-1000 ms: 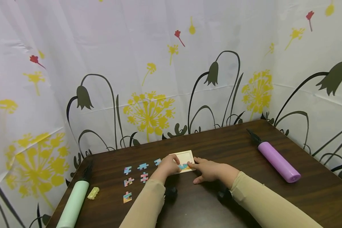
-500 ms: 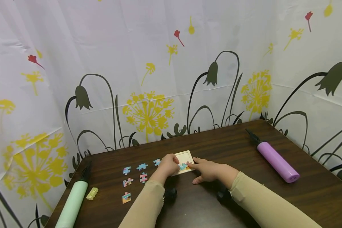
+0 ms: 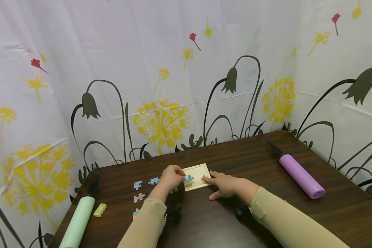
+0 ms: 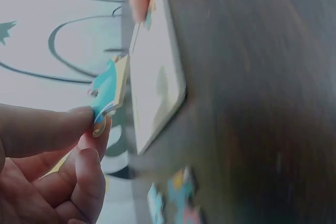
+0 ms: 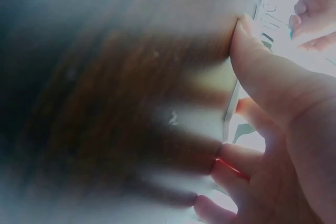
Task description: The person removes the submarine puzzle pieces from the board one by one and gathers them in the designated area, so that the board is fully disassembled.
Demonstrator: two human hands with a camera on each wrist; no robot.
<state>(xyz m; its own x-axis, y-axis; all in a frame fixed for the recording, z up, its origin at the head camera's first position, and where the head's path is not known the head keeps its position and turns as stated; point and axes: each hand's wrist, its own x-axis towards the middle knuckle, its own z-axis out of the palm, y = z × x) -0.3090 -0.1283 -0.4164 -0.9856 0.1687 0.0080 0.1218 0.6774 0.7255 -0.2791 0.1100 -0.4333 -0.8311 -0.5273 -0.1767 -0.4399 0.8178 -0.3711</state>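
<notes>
My left hand (image 3: 169, 178) pinches a blue jigsaw piece (image 4: 108, 88) between thumb and fingertips. In the left wrist view the piece is tilted and raised beside the pale wooden puzzle tray (image 4: 152, 77); in the head view it overlaps the tray's left part. At the tray's right side, my right hand (image 3: 225, 184) lies with fingers spread. One of its fingertips touches a small blue-and-orange jigsaw piece (image 3: 202, 179) in the tray's lower right corner, partly covered by that finger. The right thumb rests on the brown table (image 3: 235, 162).
Several loose jigsaw pieces (image 3: 139, 197) lie left of the tray, some partly behind the left arm. A pale green hand pump (image 3: 78, 222) and a small yellow block (image 3: 100, 210) are farther left. To the right lies a purple hand pump (image 3: 301, 176). A flowered curtain (image 3: 161, 51) hangs behind.
My left hand has moved left, drawing the blue piece away from the piece in the tray's right corner and up. More of the tray's bare floor shows. The right hand stays put.
</notes>
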